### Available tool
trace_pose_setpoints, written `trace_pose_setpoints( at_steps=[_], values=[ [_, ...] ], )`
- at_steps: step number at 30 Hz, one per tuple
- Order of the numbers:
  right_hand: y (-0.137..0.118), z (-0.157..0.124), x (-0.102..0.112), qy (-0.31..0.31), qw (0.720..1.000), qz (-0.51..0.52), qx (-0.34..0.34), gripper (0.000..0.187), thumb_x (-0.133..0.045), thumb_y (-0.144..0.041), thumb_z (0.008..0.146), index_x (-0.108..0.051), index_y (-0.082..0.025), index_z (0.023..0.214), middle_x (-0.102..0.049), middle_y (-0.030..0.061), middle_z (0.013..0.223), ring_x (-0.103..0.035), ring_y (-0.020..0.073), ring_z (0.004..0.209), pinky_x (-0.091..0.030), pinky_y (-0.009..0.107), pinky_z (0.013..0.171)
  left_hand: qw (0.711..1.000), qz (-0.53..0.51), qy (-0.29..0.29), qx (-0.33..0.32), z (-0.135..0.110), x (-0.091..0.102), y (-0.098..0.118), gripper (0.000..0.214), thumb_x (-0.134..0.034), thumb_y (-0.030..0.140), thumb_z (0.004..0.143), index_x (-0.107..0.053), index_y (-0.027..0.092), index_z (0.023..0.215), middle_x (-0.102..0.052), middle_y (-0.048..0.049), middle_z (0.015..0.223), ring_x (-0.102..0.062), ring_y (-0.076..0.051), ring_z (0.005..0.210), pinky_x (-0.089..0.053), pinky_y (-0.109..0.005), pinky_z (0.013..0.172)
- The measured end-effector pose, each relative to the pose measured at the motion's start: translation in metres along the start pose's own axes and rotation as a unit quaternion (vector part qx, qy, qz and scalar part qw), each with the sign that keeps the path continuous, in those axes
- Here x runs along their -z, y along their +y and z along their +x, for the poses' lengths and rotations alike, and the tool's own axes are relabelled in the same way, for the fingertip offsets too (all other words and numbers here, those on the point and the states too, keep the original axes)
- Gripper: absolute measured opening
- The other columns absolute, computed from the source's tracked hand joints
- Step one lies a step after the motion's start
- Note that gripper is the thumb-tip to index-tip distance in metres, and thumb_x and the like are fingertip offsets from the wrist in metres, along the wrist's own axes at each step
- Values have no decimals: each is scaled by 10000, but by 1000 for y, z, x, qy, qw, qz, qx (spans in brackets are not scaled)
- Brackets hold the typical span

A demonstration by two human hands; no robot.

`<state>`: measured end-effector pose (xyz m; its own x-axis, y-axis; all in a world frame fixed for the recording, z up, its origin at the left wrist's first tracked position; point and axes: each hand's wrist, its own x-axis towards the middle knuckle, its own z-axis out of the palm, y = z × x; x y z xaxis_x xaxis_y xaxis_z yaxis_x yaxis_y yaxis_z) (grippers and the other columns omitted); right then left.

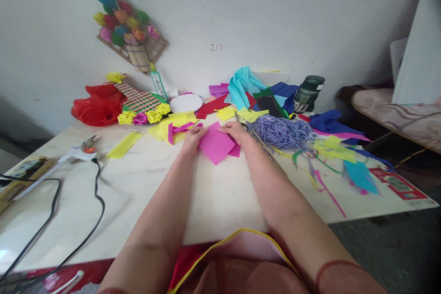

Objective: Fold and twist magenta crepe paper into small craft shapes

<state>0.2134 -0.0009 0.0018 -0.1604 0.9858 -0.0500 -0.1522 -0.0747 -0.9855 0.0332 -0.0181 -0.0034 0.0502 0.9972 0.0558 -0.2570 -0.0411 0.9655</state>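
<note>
A square of magenta paper (216,144) is held up between my two hands, turned so that one corner points down at me. My left hand (194,140) pinches its left edge between thumb and fingers. On the opposite side, my right hand (234,132) grips the upper right edge the same way. Another magenta piece (235,151) shows behind the square at its lower right. Just beyond my left hand lie folded magenta strips (181,127) on yellow paper (161,129). A tangle of purple-blue yarn (280,132) lies right of my right hand, with scissors partly hidden beside it.
A white glue gun (80,152) with a black cord (99,197) lies at left, by a power strip (29,174). Along the wall are a red plastic bag (98,105), coloured papers and a dark green bottle (309,94). Paper scraps (361,177) spread across the right side.
</note>
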Motion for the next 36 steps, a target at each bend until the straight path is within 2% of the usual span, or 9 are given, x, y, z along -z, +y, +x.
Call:
trace_pose_setpoints(
  at_steps=[3, 6, 11, 15, 21, 25, 31, 36],
  values=[
    [2, 1, 1, -12, 1000, -15, 8, 220, -771, -291, 572, -595, -166, 616, -588, -40, 523, -480, 81, 457, -359, 210, 458, 997, 70, -5, -7, 0, 1, -3, 374, -790, 434, 561, -537, 158, 577, -476, 28, 475, -402, -75, 403, -259, -228, 405],
    [4, 2, 2, -31, 999, -15, -1, 223, -747, -333, 615, -598, -170, 639, -568, -45, 500, -444, 71, 420, -307, 204, 414, 996, 81, 9, -20, 1, 1, -5, 385, -769, 454, 578, -515, 164, 575, -469, 33, 475, -397, -76, 409, -251, -221, 406],
    [7, 4, 2, -11, 999, -38, -6, 170, -758, -187, 568, -644, -156, 691, -621, -28, 543, -504, 83, 461, -366, 206, 464, 994, 104, 0, -35, 2, 4, -4, 360, -769, 431, 578, -531, 162, 568, -456, 35, 477, -369, -68, 411, -224, -220, 405],
    [8, 4, 2, -14, 999, -43, 5, 125, -730, -160, 585, -652, -155, 683, -628, -30, 544, -521, 88, 479, -393, 210, 494, 991, 128, -32, -19, 2, 8, -2, 319, -764, 419, 593, -579, 160, 611, -481, 24, 497, -391, -78, 422, -226, -225, 407],
    [4, 2, 0, -38, 997, -65, 24, 127, -734, -169, 589, -671, -159, 699, -650, -26, 587, -549, 93, 522, -420, 211, 531, 991, 132, -27, -18, 3, 11, -3, 390, -773, 430, 579, -484, 176, 520, -400, 46, 438, -321, -64, 379, -187, -230, 399],
    [4, 2, -1, -17, 998, -59, 18, 134, -729, -121, 573, -666, -161, 684, -645, -24, 570, -558, 99, 529, -435, 214, 541, 993, 111, -32, -17, 4, 12, -5, 370, -757, 441, 603, -506, 174, 549, -434, 37, 455, -354, -70, 386, -210, -227, 396],
    [6, 4, 3, -20, 997, -68, 26, 147, -743, -137, 552, -675, -167, 679, -648, -24, 580, -550, 98, 541, -436, 210, 543, 994, 75, -77, 6, 1, 11, 1, 309, -789, 382, 566, -632, 164, 717, -592, -7, 585, -490, -112, 468, -324, -229, 432],
    [3, -1, 2, -33, 997, -68, 22, 147, -716, -109, 543, -690, -158, 679, -650, -30, 592, -531, 84, 537, -406, 197, 534, 993, 104, -61, 2, 3, 15, -2, 277, -798, 349, 551, -626, 162, 662, -563, 3, 556, -450, -93, 449, -300, -224, 425]
  ],
)
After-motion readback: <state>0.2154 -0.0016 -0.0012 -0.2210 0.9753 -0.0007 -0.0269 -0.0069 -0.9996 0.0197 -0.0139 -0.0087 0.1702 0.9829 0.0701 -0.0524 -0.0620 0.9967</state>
